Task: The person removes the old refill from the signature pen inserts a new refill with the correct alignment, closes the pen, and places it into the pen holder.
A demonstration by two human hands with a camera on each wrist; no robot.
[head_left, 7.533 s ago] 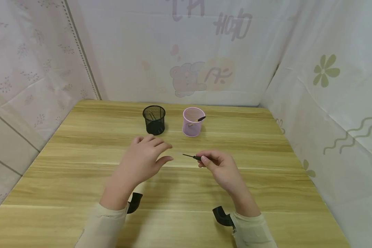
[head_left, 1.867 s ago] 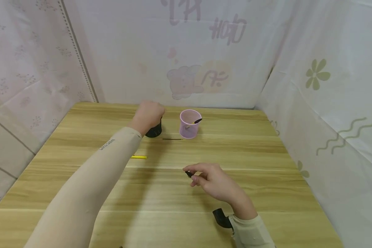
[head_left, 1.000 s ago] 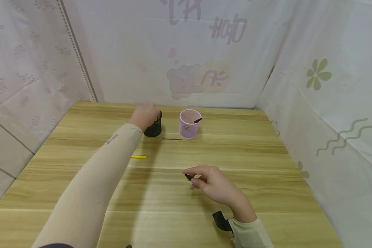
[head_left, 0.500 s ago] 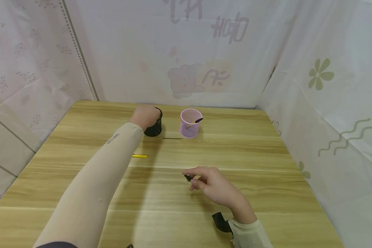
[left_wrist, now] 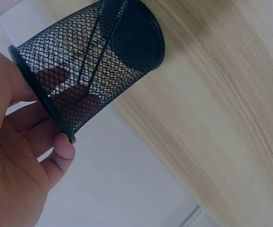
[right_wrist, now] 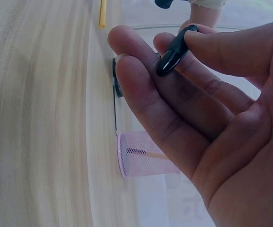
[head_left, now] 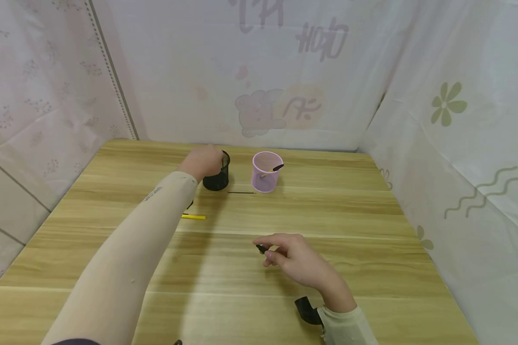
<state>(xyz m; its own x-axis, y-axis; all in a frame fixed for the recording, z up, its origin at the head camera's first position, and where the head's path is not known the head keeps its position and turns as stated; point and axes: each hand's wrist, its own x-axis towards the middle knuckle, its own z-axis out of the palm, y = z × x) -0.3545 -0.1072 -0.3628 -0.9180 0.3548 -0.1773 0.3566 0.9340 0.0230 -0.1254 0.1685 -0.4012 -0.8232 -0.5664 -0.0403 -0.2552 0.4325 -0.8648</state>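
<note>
My left hand [head_left: 205, 162] reaches to the far side of the table and grips the rim of a black mesh cup [head_left: 217, 178]. In the left wrist view some fingers show through the mesh of the black cup [left_wrist: 98, 61] from inside, with another digit [left_wrist: 63, 147] outside the rim. Thin dark sticks stand in the cup. My right hand [head_left: 268, 251] hovers low over the middle of the table and pinches a small black piece [head_left: 261, 248], seen close up as a black piece [right_wrist: 173, 51] between thumb and fingers.
A pink mesh cup [head_left: 266, 172] with a stick in it stands right of the black cup. A thin black stick [head_left: 241, 192] lies between the cups, and a short yellow piece [head_left: 194, 217] lies nearer. Cloth walls enclose the wooden table [head_left: 371, 268].
Since 7.5 s ago my left hand has gone out to the black cup, and the black stick and yellow piece now lie on the table. Over the last second hardly anything has moved.
</note>
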